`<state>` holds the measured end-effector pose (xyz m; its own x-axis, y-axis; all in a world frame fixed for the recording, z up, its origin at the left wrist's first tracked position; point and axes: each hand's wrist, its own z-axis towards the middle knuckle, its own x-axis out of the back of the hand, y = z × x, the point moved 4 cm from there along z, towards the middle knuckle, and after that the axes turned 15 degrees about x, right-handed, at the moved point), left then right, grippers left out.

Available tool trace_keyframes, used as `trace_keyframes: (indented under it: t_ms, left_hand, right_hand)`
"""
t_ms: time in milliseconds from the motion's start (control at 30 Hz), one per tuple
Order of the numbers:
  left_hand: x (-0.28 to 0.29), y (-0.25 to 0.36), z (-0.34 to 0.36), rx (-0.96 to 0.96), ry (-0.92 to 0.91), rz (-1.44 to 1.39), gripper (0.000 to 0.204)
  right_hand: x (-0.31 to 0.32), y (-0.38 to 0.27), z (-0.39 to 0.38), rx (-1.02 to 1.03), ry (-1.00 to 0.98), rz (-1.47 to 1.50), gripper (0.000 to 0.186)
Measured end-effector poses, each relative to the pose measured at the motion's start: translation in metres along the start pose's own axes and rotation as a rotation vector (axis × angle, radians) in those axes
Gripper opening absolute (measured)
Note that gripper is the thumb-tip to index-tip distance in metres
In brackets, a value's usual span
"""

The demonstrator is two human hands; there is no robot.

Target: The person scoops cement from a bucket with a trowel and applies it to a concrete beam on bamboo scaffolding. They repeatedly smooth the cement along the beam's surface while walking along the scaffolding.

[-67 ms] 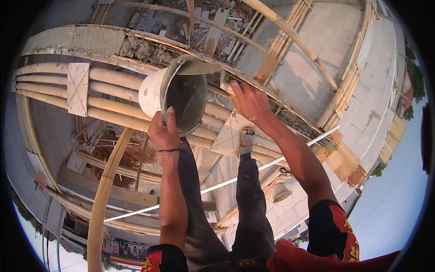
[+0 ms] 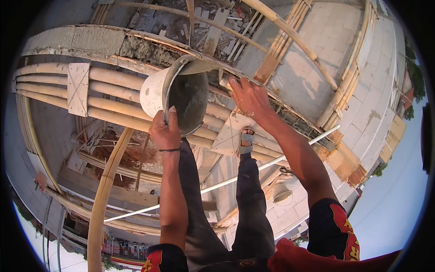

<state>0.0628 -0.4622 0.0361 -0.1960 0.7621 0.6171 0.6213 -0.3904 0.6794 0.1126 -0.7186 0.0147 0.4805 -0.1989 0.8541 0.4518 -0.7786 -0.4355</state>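
Observation:
A cement-smeared pale bucket (image 2: 152, 94) is held tilted above the bamboo poles, its dark inside facing me. My left hand (image 2: 165, 130) is closed on its near rim, thumb on the inner side. Across the bucket's far rim lies the grey blade of a trowel (image 2: 198, 67). My right hand (image 2: 250, 96) is closed round the trowel's handle, to the right of the bucket. Just beyond the bucket runs a wall-top strip with rough wet-looking mortar (image 2: 147, 51), smoother toward the left.
Bamboo poles (image 2: 115, 78) form the walkway, with boards (image 2: 79, 89) tied on; my sandaled foot (image 2: 246, 141) stands there. A white pole (image 2: 267, 164) crosses below. An upright bamboo (image 2: 106, 190) rises at left. Beyond the wall lies rubble (image 2: 217, 31); block walls stand right.
The bucket and my left hand have shifted very slightly to the right. My right hand with the trowel has moved a little to the left.

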Motion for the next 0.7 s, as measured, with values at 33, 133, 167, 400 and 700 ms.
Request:
trace_keyframes:
  t_ms: [33, 133, 167, 400, 700]
  left_hand:
    - [-0.001, 0.004, -0.001, -0.003, -0.006, -0.007, 0.037]
    - [-0.004, 0.013, -0.003, -0.031, 0.017, -0.007, 0.036]
    - [-0.005, 0.015, -0.005, -0.042, 0.028, 0.000, 0.036]
    - [-0.014, 0.012, -0.008, -0.049, -0.068, 0.032, 0.034]
    - [-0.014, 0.016, -0.006, 0.003, -0.160, 0.041, 0.036]
  right_hand:
    - [0.002, -0.003, 0.005, -0.053, -0.066, 0.019, 0.040]
    - [-0.002, -0.019, 0.008, -0.074, -0.360, 0.150, 0.040]
    - [-0.004, -0.023, 0.002, -0.101, -0.504, 0.201, 0.040]
    - [0.013, -0.016, 0.000, -0.152, -0.229, 0.109, 0.037]
    - [0.026, -0.015, 0.002, -0.066, 0.098, -0.033, 0.030]
